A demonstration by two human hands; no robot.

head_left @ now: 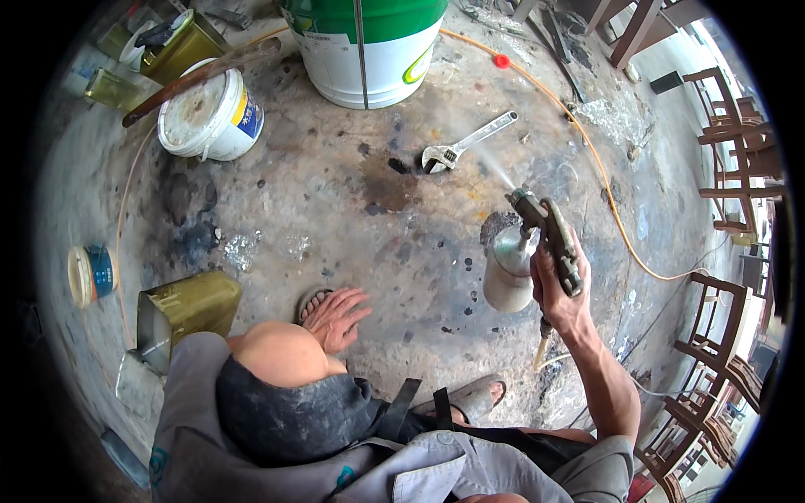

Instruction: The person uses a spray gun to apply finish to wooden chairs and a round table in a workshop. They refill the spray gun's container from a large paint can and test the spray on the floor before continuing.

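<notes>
The floor (335, 218) is stained; above it, toward its right edge, my right fingers (544, 272) wrap the spray gun (548, 226), my left fingers (348, 301) spread, seemingly empty. From here, I'd hold the cup (507, 272) upright.

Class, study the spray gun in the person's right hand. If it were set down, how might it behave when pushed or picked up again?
The spray gun looks metallic, so it is probably stiff and fairly heavy. Its rounded cup might roll if laid sideways. The attached hose looks flexible and would likely trail.
</notes>
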